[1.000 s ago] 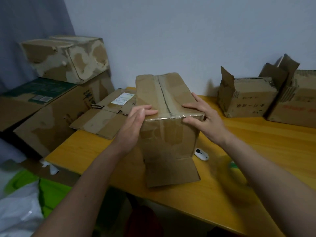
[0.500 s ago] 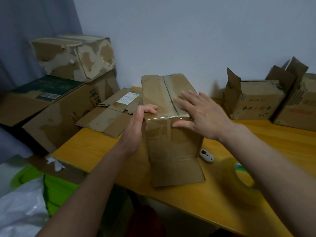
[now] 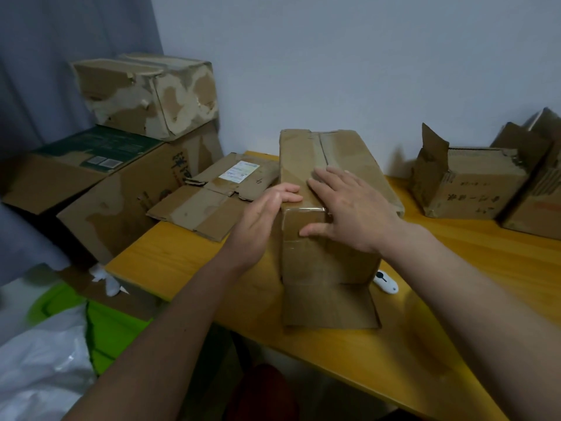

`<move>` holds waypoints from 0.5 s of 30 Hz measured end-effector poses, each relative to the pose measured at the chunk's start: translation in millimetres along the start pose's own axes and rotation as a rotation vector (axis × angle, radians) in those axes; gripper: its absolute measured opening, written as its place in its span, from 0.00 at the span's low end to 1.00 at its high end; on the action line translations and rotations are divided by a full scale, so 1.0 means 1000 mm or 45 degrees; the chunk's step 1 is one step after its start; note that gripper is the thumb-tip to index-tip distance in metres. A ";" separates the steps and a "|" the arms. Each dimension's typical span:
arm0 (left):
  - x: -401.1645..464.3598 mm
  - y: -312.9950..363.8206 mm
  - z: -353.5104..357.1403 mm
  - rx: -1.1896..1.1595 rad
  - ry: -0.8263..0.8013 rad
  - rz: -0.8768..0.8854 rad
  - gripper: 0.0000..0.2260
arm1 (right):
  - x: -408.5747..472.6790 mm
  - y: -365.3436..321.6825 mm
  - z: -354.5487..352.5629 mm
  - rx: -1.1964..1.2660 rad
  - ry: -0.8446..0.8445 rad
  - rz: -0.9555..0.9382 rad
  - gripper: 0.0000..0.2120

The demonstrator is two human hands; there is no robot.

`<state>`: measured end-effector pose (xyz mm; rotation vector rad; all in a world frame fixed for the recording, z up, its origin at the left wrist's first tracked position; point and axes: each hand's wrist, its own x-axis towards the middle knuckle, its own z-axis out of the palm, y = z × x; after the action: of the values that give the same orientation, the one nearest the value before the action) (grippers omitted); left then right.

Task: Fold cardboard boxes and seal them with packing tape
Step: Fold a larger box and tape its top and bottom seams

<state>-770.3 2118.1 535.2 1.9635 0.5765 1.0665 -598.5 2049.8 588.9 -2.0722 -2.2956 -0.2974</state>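
Squarely on the yellow wooden table (image 3: pixel 455 344) stands a taped cardboard box (image 3: pixel 343 183), one bottom flap (image 3: pixel 329 305) lying flat toward the viewer. A person's right hand (image 3: pixel 349 208) lies flat with straight fingers over its top edge, thumb on the front face; the left hand (image 3: pixel 261 217), fingers straight, presses the left side. A white box cutter (image 3: pixel 385 282) lies just beside the box.

Dim, flat indoor light, soft shadows on the wall, wide-angle bending and blur at edges.
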 end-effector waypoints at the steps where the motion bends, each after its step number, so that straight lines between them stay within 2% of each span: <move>1: 0.000 0.000 0.000 0.009 -0.003 0.016 0.14 | 0.000 0.000 0.000 0.005 -0.011 0.001 0.46; 3: 0.000 0.000 -0.001 -0.012 -0.021 0.025 0.08 | 0.000 0.002 0.001 0.012 -0.011 -0.010 0.49; 4: -0.001 0.000 -0.002 -0.026 -0.037 0.025 0.10 | 0.000 0.004 0.002 0.024 -0.019 -0.014 0.50; 6: -0.001 -0.004 -0.005 -0.017 -0.073 0.038 0.16 | 0.002 0.006 0.002 0.055 -0.058 -0.018 0.53; 9: -0.003 -0.011 -0.005 0.163 -0.099 0.089 0.26 | 0.000 0.005 -0.006 0.142 -0.097 -0.009 0.57; 12: -0.005 -0.015 0.000 0.337 -0.085 0.126 0.34 | 0.003 -0.006 -0.014 0.293 -0.060 0.136 0.54; 15: -0.005 -0.020 0.002 0.412 -0.038 0.175 0.39 | 0.011 -0.026 -0.009 0.159 0.004 0.264 0.49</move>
<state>-772.0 2124.8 516.0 2.3249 0.6369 1.0774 -626.3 2056.6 596.0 -2.2184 -2.0168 -0.1446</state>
